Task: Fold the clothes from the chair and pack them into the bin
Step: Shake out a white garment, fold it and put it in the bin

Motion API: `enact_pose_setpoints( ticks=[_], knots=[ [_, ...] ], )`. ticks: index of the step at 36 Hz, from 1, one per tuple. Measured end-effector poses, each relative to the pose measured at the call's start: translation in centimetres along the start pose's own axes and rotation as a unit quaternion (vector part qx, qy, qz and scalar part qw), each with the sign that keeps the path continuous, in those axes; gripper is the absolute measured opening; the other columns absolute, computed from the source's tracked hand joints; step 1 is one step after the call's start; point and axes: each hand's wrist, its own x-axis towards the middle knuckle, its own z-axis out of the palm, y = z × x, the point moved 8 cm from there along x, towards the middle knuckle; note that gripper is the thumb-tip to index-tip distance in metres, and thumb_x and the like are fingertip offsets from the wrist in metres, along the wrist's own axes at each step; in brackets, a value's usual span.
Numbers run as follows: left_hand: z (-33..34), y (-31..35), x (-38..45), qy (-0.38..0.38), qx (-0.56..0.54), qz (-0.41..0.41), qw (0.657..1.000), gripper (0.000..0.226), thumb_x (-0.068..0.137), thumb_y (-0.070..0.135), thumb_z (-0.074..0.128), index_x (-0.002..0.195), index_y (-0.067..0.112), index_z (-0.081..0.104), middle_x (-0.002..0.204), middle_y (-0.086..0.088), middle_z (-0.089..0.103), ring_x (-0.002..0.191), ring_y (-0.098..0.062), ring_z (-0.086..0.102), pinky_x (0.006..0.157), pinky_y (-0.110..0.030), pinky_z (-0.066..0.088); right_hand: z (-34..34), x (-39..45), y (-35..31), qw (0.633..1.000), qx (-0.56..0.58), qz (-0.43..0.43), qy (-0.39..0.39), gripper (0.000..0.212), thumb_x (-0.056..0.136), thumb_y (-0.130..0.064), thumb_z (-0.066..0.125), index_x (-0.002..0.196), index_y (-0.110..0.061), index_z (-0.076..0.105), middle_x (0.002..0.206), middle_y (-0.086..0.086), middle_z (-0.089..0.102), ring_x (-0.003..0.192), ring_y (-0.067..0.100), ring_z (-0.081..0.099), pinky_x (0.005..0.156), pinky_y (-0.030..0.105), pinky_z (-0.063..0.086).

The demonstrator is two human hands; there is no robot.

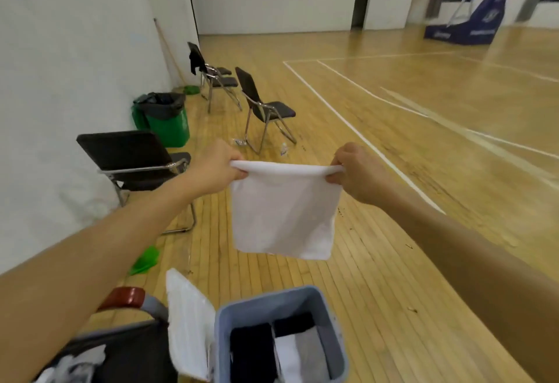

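A white garment [284, 213], folded into a rough square, hangs in the air between my hands. My left hand [216, 168] pinches its top left corner and my right hand [360, 172] pinches its top right corner. Below it on the floor stands a grey-blue bin [338, 334] holding folded dark, white and grey clothes. The bin's white lid [187, 325] leans against its left side. At the bottom left, a dark chair [133, 349] with a red armrest carries a few loose white and dark clothes [72, 367].
A black folding chair [136, 156] stands by the white wall on the left, with a green waste bin [166, 118] behind it. Further black chairs [260, 104] stand beyond. A green dustpan [146, 260] lies on the wooden court floor.
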Motion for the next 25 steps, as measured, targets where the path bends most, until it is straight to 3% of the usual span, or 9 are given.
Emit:
enact_pose_setpoints(
  ticks=[2, 5, 7, 11, 14, 17, 20, 23, 25],
  knots=[
    [3.0, -1.5, 1.2, -0.023, 0.001, -0.007, 1.0, 0.028, 0.079, 0.008, 0.07, 0.058, 0.02, 0.056, 0.067, 0.0, 0.054, 0.071, -0.023, 0.055, 0.06, -0.032, 0.038, 2.8, 0.8, 2.0, 0.999, -0.014, -0.011, -0.051, 0.008, 0.093, -0.022, 0.056, 0.088, -0.019, 0.05, 0.094, 0.0, 0.048, 0.089, 0.024, 0.049, 0.069, 0.033, 0.037],
    [7.3, -4.8, 2.2, -0.004, -0.016, -0.059, 0.998, 0.004, 0.085, 0.014, 0.065, 0.082, 0.011, 0.063, 0.08, -0.002, 0.058, 0.078, -0.018, 0.053, 0.065, -0.03, 0.039, 6.3, 2.6, 4.7, 0.997, 0.02, -0.021, -0.076, 0.007, 0.093, -0.022, 0.053, 0.09, -0.019, 0.049, 0.087, 0.004, 0.059, 0.078, 0.025, 0.053, 0.061, 0.033, 0.037],
    [10.6, -6.4, 2.5, -0.019, -0.02, -0.076, 0.997, 0.005, 0.087, 0.016, 0.063, 0.088, 0.011, 0.064, 0.082, -0.001, 0.06, 0.08, -0.019, 0.055, 0.071, -0.034, 0.043, 9.1, 3.1, 6.0, 0.994, 0.028, -0.024, -0.104, 0.005, 0.094, -0.023, 0.052, 0.093, -0.019, 0.049, 0.089, 0.005, 0.061, 0.078, 0.025, 0.053, 0.062, 0.033, 0.041],
    [17.5, -10.1, 3.8, -0.022, -0.035, -0.134, 0.99, 0.01, 0.089, 0.021, 0.062, 0.082, 0.028, 0.059, 0.076, 0.008, 0.059, 0.075, -0.016, 0.056, 0.07, -0.035, 0.045, 15.7, 4.5, 10.3, 0.987, 0.017, -0.032, -0.156, 0.006, 0.095, -0.023, 0.048, 0.099, -0.018, 0.05, 0.089, 0.001, 0.058, 0.077, 0.023, 0.051, 0.059, 0.032, 0.037],
    [22.9, -12.6, 4.6, -0.021, -0.05, -0.166, 0.985, 0.012, 0.089, 0.02, 0.061, 0.079, 0.025, 0.059, 0.074, 0.01, 0.056, 0.074, -0.014, 0.052, 0.066, -0.031, 0.041, 21.0, 4.5, 13.4, 0.985, 0.021, -0.023, -0.17, 0.004, 0.096, -0.02, 0.047, 0.094, -0.021, 0.044, 0.085, -0.001, 0.053, 0.076, 0.022, 0.048, 0.052, 0.025, 0.03],
    [30.9, -16.2, 4.3, -0.062, -0.079, -0.188, 0.977, 0.014, 0.09, 0.015, 0.058, 0.078, 0.021, 0.06, 0.077, 0.006, 0.056, 0.075, -0.017, 0.053, 0.068, -0.031, 0.042, 28.8, 3.5, 17.4, 0.979, 0.016, 0.004, -0.204, 0.006, 0.095, -0.015, 0.046, 0.099, -0.019, 0.049, 0.092, 0.001, 0.057, 0.08, 0.024, 0.052, 0.059, 0.032, 0.038],
    [38.3, -19.5, 3.1, -0.081, -0.095, -0.186, 0.975, 0.012, 0.09, 0.017, 0.056, 0.084, 0.025, 0.062, 0.083, 0.013, 0.057, 0.078, -0.008, 0.053, 0.068, -0.018, 0.039, 36.8, 1.2, 21.5, 0.972, 0.012, 0.022, -0.235, 0.016, 0.092, -0.01, 0.048, 0.104, -0.017, 0.052, 0.099, 0.001, 0.061, 0.083, 0.023, 0.054, 0.067, 0.034, 0.044],
    [47.4, -23.4, 1.9, -0.122, -0.104, -0.193, 0.968, 0.017, 0.086, 0.026, 0.048, 0.078, 0.038, 0.056, 0.085, 0.012, 0.059, 0.081, -0.011, 0.056, 0.071, -0.029, 0.044, 45.6, -2.0, 25.6, 0.965, 0.003, 0.043, -0.258, 0.019, 0.093, -0.011, 0.047, 0.108, -0.018, 0.054, 0.103, -0.003, 0.059, 0.086, 0.019, 0.052, 0.069, 0.03, 0.042],
    [52.4, -25.7, 1.1, -0.138, -0.1, -0.194, 0.966, 0.021, 0.087, 0.026, 0.048, 0.077, 0.044, 0.052, 0.087, 0.012, 0.059, 0.082, -0.011, 0.055, 0.07, -0.027, 0.045, 50.3, -4.2, 27.7, 0.961, 0.009, 0.056, -0.27, 0.02, 0.093, -0.011, 0.047, 0.109, -0.018, 0.055, 0.104, -0.003, 0.06, 0.087, 0.018, 0.051, 0.067, 0.029, 0.04]
  ],
)
